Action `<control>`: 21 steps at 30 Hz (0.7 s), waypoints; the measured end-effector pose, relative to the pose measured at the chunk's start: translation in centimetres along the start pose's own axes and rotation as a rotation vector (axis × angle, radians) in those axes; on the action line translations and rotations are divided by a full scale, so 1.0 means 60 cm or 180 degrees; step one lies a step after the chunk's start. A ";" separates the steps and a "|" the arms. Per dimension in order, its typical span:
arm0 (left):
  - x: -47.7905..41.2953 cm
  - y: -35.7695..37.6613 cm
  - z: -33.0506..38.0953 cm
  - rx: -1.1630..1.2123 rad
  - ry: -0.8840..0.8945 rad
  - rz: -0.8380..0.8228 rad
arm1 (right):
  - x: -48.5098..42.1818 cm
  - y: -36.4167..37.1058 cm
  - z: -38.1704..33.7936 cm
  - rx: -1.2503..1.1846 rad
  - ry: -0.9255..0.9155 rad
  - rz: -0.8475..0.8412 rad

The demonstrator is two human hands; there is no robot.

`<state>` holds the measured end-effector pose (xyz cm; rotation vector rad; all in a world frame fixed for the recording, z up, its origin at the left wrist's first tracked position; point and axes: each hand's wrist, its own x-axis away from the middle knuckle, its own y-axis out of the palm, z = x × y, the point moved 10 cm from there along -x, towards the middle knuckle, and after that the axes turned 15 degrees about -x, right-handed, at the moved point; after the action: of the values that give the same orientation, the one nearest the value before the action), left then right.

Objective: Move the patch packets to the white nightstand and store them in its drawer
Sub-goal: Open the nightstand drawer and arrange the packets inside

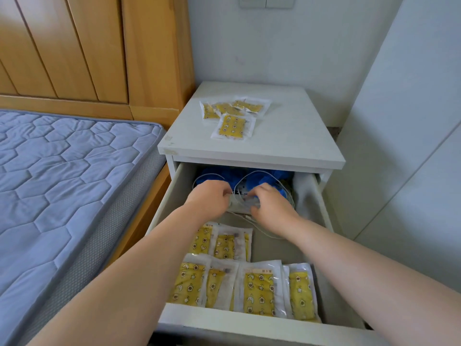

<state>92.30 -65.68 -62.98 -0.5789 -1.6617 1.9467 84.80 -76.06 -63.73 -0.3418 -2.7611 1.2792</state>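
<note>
From my remote seat, the back of the drawer (249, 320) is the hard part to read: it sits in shadow under the tabletop (274, 146) of the white nightstand, and both hands cover much of what lies there. The left hand (212, 198) and right hand (273, 207) have their fingers curled into a tangle of thin white cable (254, 171), gripping it; a pale flat thing sits beneath their fingertips, and I cannot make out what it is. Behind them lies some crumpled blue material (224, 172), only partly visible. My left forearm hides the near-left corner of the drawer and the edges of some packets. The patch packets are in two groups: a loose, overlapping cluster on the tabletop (233, 126), and two rough rows lying flat in the front half of the drawer (259, 290). Each is a glossy clear-and-white pouch, rectangular, holding a yellow sheet printed with small stars and round cartoon shapes; the print is too small to read. The nightstand is matt white board with a scuffed left corner. Beside it lie a blue quilted mattress (62, 171) with hexagon stitching and a slatted wooden headboard (87, 46). A wall socket (267, 1) is cut off at the top edge.
</note>
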 end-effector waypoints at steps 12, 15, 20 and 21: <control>-0.036 -0.172 0.042 0.0440 -0.0314 0.0498 | -0.026 -0.201 -0.055 -0.0031 -0.0041 0.0372; -0.057 -0.176 0.035 0.0478 -0.0471 0.0573 | -0.055 -0.193 -0.033 -0.0076 0.0262 0.0067; -0.110 -0.173 0.011 0.0115 -0.0581 0.0718 | -0.112 -0.192 -0.006 -0.0400 0.0632 0.0058; -0.123 -0.176 0.007 0.0002 -0.0598 0.0769 | -0.123 -0.191 -0.002 -0.0439 0.0674 0.0087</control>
<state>98.88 -69.38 -52.52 -0.6389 -1.7731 2.2334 90.08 -84.85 -54.78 -0.4954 -2.6771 0.9953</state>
